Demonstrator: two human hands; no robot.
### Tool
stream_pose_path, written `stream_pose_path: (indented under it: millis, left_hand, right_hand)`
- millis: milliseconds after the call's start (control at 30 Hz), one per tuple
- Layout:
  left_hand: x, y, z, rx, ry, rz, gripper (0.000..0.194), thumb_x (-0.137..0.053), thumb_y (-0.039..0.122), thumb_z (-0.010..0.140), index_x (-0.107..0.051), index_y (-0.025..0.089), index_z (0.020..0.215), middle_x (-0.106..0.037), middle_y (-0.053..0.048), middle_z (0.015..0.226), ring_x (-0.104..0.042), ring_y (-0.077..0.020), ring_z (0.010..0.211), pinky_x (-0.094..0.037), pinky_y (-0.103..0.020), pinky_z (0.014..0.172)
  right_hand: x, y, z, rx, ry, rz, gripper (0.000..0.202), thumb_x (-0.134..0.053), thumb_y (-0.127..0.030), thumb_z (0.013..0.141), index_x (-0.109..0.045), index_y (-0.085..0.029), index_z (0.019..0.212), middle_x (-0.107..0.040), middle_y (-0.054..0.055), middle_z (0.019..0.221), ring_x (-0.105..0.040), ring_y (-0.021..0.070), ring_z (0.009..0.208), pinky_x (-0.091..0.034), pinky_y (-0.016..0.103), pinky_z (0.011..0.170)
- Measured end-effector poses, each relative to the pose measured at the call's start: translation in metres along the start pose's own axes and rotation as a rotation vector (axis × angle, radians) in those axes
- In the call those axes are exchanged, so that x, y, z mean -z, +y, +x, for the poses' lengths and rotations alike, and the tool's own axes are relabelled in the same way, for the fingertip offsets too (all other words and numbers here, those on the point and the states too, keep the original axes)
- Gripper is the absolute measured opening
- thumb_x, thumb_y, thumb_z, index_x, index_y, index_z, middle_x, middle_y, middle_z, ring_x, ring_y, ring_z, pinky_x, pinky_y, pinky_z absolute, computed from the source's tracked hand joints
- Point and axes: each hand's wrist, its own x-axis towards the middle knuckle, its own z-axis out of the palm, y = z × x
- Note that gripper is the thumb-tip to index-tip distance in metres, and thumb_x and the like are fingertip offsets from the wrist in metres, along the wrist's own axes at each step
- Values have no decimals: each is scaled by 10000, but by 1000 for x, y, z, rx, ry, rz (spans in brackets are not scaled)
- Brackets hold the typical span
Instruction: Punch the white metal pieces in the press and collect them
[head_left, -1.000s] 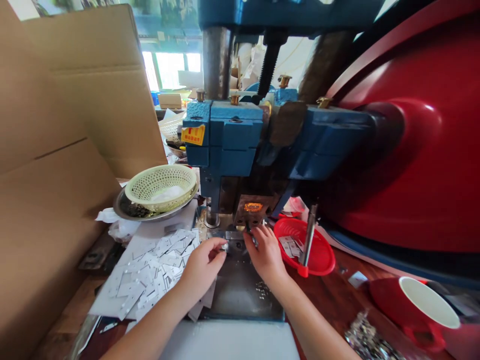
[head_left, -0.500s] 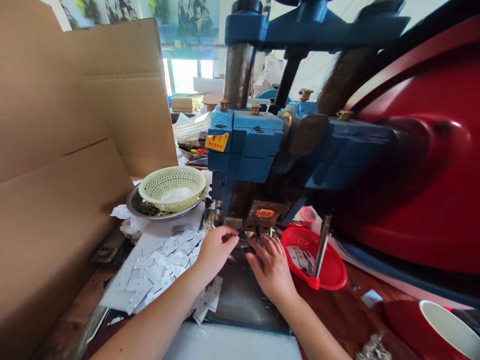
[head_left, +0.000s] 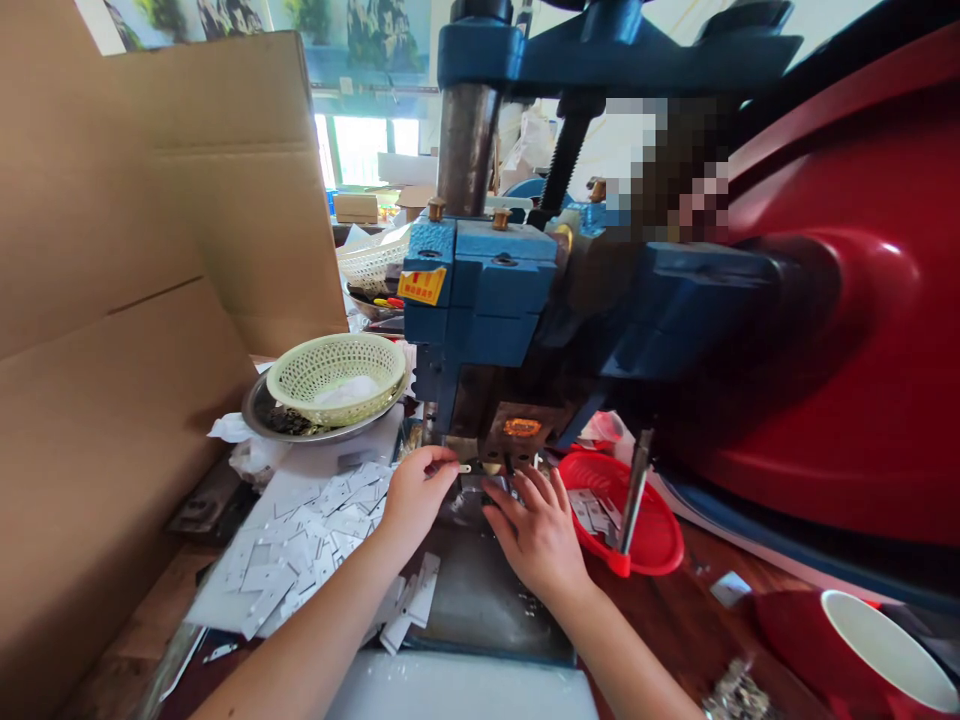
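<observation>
My left hand (head_left: pixel 420 490) pinches a small, light metal plate (head_left: pixel 464 469), one end of which sticks out past the fingertips with a hole in it. It is at the left front of the blue press (head_left: pixel 499 285), just below the press head. My right hand (head_left: pixel 541 530) is at the front of the press, palm down, fingers stretched out and apart. Its fingertips reach under the head beside the die, where their ends are partly hidden. Flat white metal plates (head_left: pixel 300 540) lie heaped to the left of my left forearm.
A red basket (head_left: pixel 664 530) with some plates stands right of the press, beside a metal rod (head_left: pixel 636 490). At left are a pale green basket (head_left: pixel 337 375) on a steel bowl (head_left: pixel 259 415) and a tall cardboard box (head_left: pixel 247 200). A large red wheel-like cover (head_left: pixel 885 400) fills the right.
My left hand has drawn slightly left and down, and the end of a small metal plate now shows at its fingertips. My right hand stays near the die. The whole view has shifted a little.
</observation>
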Motion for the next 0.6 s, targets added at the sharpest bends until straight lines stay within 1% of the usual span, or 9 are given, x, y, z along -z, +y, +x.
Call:
stream_pose_path:
  millis: [67,133,200,267,333,400,533,600]
  left_hand:
    - [0,0,-1,-3,3,6,149,-583,231,758,-687,175,848,-702,-32,834,-617,-181,767,-476,-297,737]
    - [-1,0,-2,-8,-20,25,157,-575,234,761,-688,178,853,-705,-31,836,-619,-180,756,-479,-296,727]
    - [-3,1,-3,-8,-56,40,166,-571,244,764,-691,178,858,-707,-34,842,-623,-185,761,-483,-297,724]
    - [-5,3,-4,-8,-89,54,167,-573,249,764,-696,180,854,-709,-37,843,-629,-191,775,-485,-301,727]
    - [-9,4,-3,-16,-107,80,158,-581,244,762,-703,187,845,-711,-37,847,-631,-197,788,-483,-310,734]
    - [-12,4,-2,-36,-108,115,148,-591,236,763,-710,194,839,-711,-36,858,-631,-201,809,-476,-323,758]
    - [-18,1,1,-85,-94,195,134,-601,237,773,-714,200,837,-705,-33,877,-624,-203,848,-459,-343,805]
    - [-19,-1,2,-104,-73,249,128,-601,234,774,-713,204,829,-698,-30,865,-616,-206,858,-453,-349,811]
  right_hand:
    - [-1,-4,2,-31,-1,-12,269,-526,-382,868,-643,-318,1102,-646,58,1084,-474,300,1164,-250,619,1033]
    - [-4,-6,2,-55,8,17,261,-522,-382,870,-649,-311,1088,-648,57,1084,-476,299,1168,-258,617,1032]
    - [-7,-3,0,-73,36,80,270,-498,-377,884,-646,-294,1093,-645,62,1089,-489,290,1160,-304,596,1016]
    - [-9,2,-2,-93,90,155,297,-465,-367,900,-625,-266,1129,-641,78,1092,-509,278,1141,-369,557,984]
    - [-10,7,-4,-107,131,208,305,-451,-348,906,-610,-245,1145,-639,88,1092,-516,270,1133,-406,524,959]
    - [-9,10,-5,-95,126,214,287,-460,-332,902,-614,-250,1130,-637,81,1100,-502,268,1147,-400,520,965]
    - [-7,9,-4,-53,64,144,260,-471,-331,899,-639,-285,1092,-629,59,1110,-475,279,1171,-335,569,999]
    - [-6,8,-3,-47,47,122,264,-463,-337,903,-643,-293,1091,-627,60,1101,-469,279,1170,-326,575,1000]
